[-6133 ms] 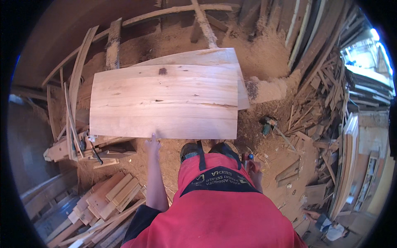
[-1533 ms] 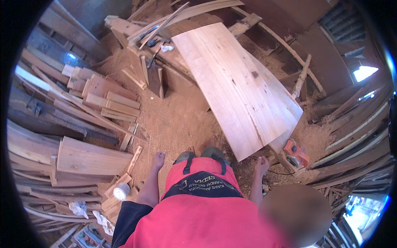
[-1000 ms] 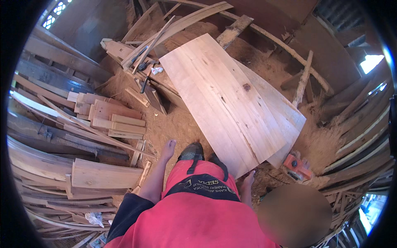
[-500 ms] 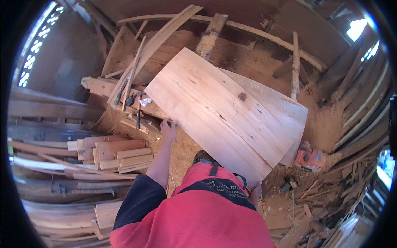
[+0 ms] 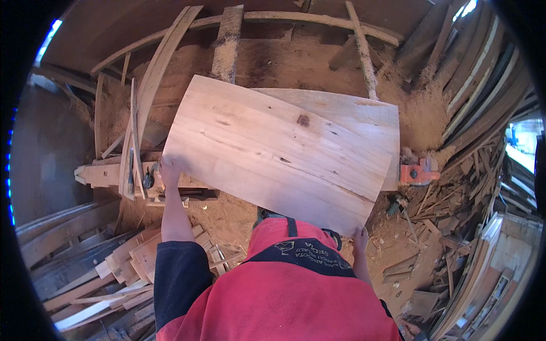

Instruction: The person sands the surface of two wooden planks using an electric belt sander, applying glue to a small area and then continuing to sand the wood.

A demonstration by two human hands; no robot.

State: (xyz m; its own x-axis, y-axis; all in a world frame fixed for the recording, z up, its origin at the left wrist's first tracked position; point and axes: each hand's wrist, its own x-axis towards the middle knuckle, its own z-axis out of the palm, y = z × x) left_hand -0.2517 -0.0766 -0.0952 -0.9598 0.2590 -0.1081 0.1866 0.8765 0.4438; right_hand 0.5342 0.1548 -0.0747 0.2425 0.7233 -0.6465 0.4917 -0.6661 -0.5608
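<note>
A wide, pale wooden panel (image 5: 267, 153) with a dark knot lies slanted in front of me, on top of a second wooden panel (image 5: 364, 119) whose far and right parts show. My left hand (image 5: 170, 169) grips the upper panel at its near left corner. At the near right corner my right hand (image 5: 359, 238) holds the same panel, its fingers partly hidden by the edge. Both hands are closed on the wood.
An orange power tool (image 5: 418, 173) sits just right of the panels. A black-headed tool (image 5: 149, 180) lies by my left hand on a thick beam (image 5: 102, 175). Stacked boards (image 5: 131, 256) fill the lower left; scrap wood (image 5: 449, 199) is heaped at right.
My left hand has shifted along the panel's near edge to its left corner. The view has turned, so the panels appear less steeply slanted. My right hand stays at the near right corner.
</note>
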